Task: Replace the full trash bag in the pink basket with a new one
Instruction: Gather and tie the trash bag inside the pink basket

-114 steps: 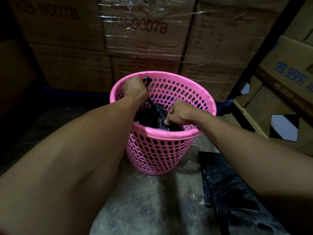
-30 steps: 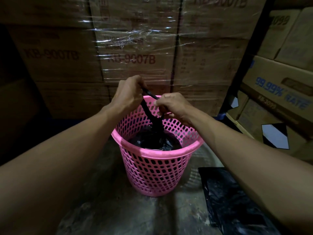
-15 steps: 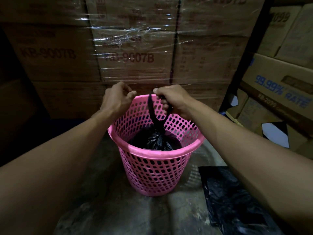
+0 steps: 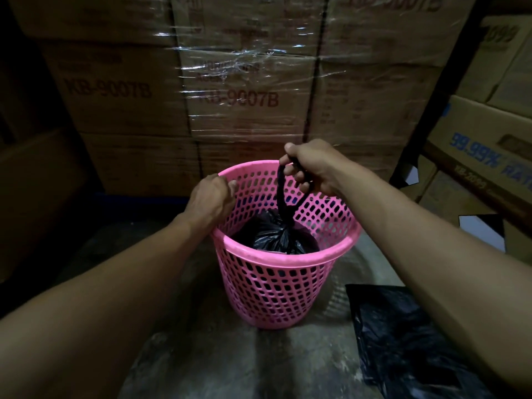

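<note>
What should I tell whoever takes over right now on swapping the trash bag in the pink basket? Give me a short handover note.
Left grip holds the basket by its far left rim, steadying it.
Right grip holds the twisted neck of the full bag, stretched up above the rim.
The full bag sits inside the basket; the new bag lies flat on the floor to the basket's right.
Done: full bag tied shut.
Left to do: lift it out, set it aside, line the basket with the new bag.
</note>
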`<state>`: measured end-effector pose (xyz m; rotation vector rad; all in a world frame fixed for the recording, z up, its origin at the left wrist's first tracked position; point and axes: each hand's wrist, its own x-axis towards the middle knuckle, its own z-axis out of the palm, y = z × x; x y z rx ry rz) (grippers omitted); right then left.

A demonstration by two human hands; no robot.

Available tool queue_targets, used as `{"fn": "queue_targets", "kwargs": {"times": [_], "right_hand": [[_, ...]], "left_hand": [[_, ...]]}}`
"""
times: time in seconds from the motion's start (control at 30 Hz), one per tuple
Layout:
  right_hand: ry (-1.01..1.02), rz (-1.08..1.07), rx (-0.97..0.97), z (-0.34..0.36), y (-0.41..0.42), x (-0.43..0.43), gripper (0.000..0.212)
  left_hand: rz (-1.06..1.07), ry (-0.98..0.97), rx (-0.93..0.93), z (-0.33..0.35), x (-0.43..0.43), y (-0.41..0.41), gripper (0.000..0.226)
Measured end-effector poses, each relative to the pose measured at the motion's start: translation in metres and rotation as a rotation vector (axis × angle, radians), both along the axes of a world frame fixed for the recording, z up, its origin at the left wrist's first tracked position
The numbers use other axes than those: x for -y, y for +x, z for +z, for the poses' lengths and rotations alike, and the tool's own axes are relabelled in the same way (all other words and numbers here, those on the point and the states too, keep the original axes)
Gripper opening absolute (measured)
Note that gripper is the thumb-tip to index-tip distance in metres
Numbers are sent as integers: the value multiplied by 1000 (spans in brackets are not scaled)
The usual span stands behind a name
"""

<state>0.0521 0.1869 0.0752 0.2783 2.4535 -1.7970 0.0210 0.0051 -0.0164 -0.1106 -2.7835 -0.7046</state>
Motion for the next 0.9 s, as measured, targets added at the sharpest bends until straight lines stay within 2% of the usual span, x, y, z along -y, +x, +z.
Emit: {"fn": "queue_targets", "kwargs": {"times": [0.23, 0.33, 0.43, 0.57, 0.63, 0.7, 0.73, 0.8, 0.9], "right_hand": [[13, -20, 49, 0, 1, 3, 29], [13, 1, 94, -3, 0, 6, 32], [-71, 16, 124, 1, -5, 8, 34], [-81, 13, 134, 10, -8, 15, 31], [-14, 14, 106, 14, -7, 20, 31], [61, 13, 61, 19, -5, 24, 32], [86, 8, 39, 21, -5, 26, 32], [95, -7, 4, 26, -4, 27, 33], [57, -48, -35, 33, -5, 24, 30]], "left_hand": [[-124, -64, -22, -2, 9, 0, 43], [-112, -121, -10, -3, 8, 0, 41], [-78, -152, 35, -6, 5, -2, 45], [-32, -11, 86, -3, 4, 5, 42], [-25, 178, 114, -4, 5, 5, 39], [1, 462, 153, -5, 5, 6, 46], [17, 531, 157, -5, 5, 7, 50], [19, 535, 183, -7, 7, 5, 45], [6, 473, 202, 0, 5, 12, 23]]}}
